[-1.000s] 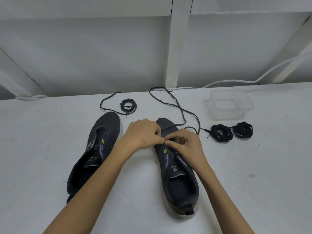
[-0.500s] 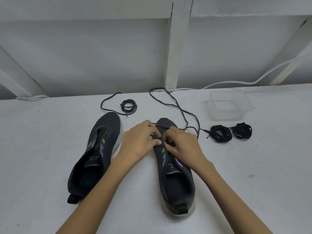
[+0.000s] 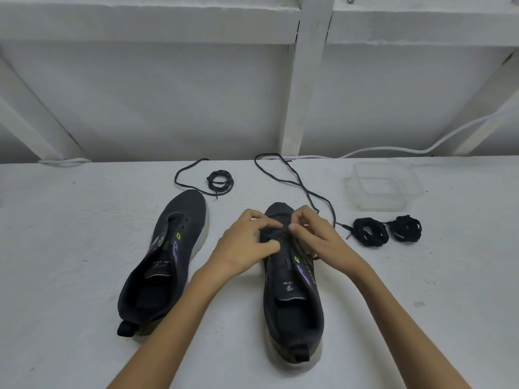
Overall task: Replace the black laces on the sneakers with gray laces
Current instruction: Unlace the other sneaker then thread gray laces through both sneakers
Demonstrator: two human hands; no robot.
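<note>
Two dark sneakers with purple and green marks lie on the white table. The left sneaker (image 3: pixel 165 256) has no lace in it. Over the front eyelets of the right sneaker (image 3: pixel 292 301) are my left hand (image 3: pixel 247 245) and my right hand (image 3: pixel 314 234), fingers pinched on a dark gray lace (image 3: pixel 297 178). That lace trails in a loop toward the wall. A second gray lace (image 3: pixel 219 181) lies partly coiled behind the left sneaker. Two coiled black laces (image 3: pixel 370 231) (image 3: pixel 405 228) rest to the right.
A clear plastic container (image 3: pixel 387 186) stands at the back right, just behind the black laces. A white cable (image 3: pixel 393 148) runs along the wall edge. White wall and diagonal beams close off the back of the table.
Both hands have shifted forward along the right sneaker toward its toe. The sneaker now lies straighter and its tongue is uncovered.
</note>
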